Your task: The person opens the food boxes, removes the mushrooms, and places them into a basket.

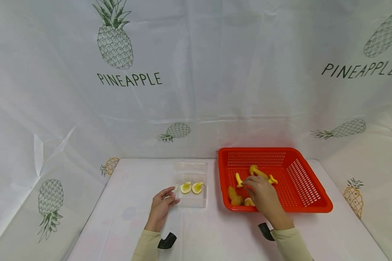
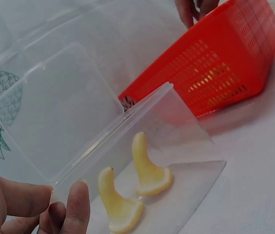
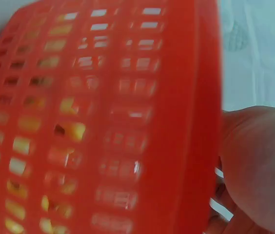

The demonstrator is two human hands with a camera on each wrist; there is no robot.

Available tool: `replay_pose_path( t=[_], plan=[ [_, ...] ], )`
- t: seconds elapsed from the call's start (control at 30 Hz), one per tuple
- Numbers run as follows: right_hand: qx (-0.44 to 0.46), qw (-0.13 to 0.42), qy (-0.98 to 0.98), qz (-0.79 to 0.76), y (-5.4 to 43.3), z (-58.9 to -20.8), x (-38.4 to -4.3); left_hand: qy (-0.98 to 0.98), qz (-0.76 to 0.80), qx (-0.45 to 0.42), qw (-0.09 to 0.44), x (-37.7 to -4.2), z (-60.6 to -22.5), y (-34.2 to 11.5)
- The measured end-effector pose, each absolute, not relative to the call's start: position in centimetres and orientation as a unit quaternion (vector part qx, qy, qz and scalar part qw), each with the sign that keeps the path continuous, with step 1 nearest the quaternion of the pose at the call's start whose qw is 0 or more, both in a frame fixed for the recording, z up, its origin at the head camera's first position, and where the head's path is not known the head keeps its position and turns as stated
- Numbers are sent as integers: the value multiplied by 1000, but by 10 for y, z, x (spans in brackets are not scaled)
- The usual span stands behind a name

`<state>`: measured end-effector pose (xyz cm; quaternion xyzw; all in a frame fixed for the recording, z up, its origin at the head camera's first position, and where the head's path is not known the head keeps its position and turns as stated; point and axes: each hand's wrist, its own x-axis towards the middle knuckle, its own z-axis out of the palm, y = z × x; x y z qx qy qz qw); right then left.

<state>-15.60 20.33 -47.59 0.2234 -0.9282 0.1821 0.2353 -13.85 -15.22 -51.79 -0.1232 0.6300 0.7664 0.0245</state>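
Note:
Toward the table's middle stands a clear plastic box (image 1: 191, 202) with its lid (image 2: 59, 112) hinged back. My left hand (image 1: 160, 209) pinches its left edge between thumb and fingers. Inside the box lie two pale yellow mushroom-shaped pieces (image 2: 152, 173), side by side. My right hand (image 1: 264, 195) reaches over the near rim into a red basket (image 1: 300, 203), fingers bent down beside a small yellow mushroom (image 1: 238, 179). Whether the fingertips hold it is unclear; in the right wrist view the basket wall (image 3: 176, 122) hides them.
More mushrooms lie in the basket: a tan one (image 1: 258, 171) at the back, a small yellow one (image 1: 272, 179), and a brownish one (image 1: 235, 197) at the near left. The basket's high slotted walls stand right of the box. A pineapple-printed sheet (image 1: 209, 90) hangs behind the table.

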Motion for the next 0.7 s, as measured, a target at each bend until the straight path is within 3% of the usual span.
replay_pose_path(
  t=[0.27, 0.7],
  plan=[
    [293, 281, -890, 208, 171, -473, -155, 628, 769, -119, 24, -138, -516, -152],
    [354, 226, -886, 198, 95, -464, -156, 624, 773, -113, 23, -137, -517, -151]
  ],
)
